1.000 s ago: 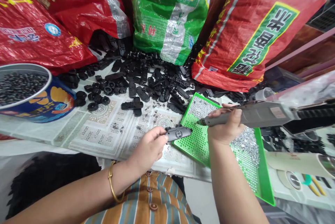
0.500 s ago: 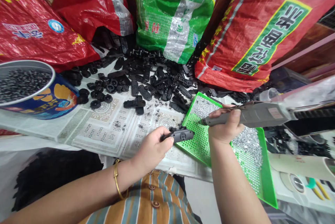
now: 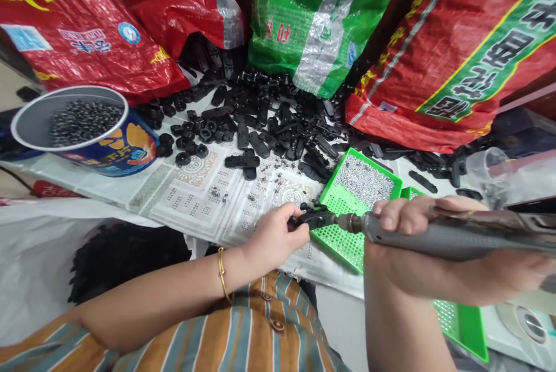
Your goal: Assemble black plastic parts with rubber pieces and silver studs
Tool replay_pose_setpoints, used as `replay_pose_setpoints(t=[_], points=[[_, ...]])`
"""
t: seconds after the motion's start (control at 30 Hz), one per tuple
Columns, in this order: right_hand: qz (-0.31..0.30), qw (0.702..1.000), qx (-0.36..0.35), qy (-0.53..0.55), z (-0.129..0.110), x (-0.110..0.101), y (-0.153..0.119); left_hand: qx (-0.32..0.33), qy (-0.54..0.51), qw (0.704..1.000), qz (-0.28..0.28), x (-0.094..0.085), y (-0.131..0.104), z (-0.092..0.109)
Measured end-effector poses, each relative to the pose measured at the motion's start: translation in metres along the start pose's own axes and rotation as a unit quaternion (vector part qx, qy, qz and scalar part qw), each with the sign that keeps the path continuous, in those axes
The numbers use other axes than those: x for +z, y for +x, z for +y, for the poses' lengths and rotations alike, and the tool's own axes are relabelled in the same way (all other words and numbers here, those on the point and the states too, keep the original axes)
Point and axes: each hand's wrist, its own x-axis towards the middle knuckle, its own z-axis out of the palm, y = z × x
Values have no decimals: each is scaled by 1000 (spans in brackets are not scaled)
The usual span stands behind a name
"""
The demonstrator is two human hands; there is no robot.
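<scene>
Between the thumb and fingers of my left hand (image 3: 280, 230) is a small black plastic part (image 3: 319, 218), held just left of a green tray. My right hand (image 3: 417, 244) is wrapped around a grey electric screwdriver (image 3: 443, 233), which lies nearly level and points left. Its metal tip meets the right end of the black part. Below and behind the tool, the green perforated tray (image 3: 347, 205) holds a heap of small silvery screws (image 3: 365, 178). A second green tray (image 3: 471, 331) is largely covered by my right hand and forearm.
Black plastic parts (image 3: 278, 123) lie piled across the back of the table (image 3: 174, 201). At the left stands a blue tub (image 3: 134, 149) of tiny dark pieces. Red sacks (image 3: 130, 53) and a green sack (image 3: 317, 30) line the back. A tape roll (image 3: 527, 323) is at lower right.
The screwdriver has swung from over the tray to the black part, its tip now against it. My right hand moved right and turned its grip. The view has shifted slightly.
</scene>
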Motion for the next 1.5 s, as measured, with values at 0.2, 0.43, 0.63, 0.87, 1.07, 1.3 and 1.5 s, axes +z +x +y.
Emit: replay_pose_setpoints(t=[0.2,0.43,0.63,0.87,1.07,1.3,1.5], points=[[-29,1000,0,10,3,8,-8,13,4,1000,1,-2,1,-2],[-25,999,15,33,11,14,-7,-34,-31,999,-19,-2,2,-1],[-33,998,25,41,15,16,-6,-39,-44,998,-15,-1,1,0],[-75,996,32,33,14,17,-7,-50,-39,998,-11,-1,3,0],[-101,993,35,45,16,18,-7,-46,-19,999,7,0,5,5],[-136,990,27,33,13,20,-11,-15,2,1000,24,3,10,4],[-121,992,17,40,21,20,-18,1,1,999,32,5,12,-1]])
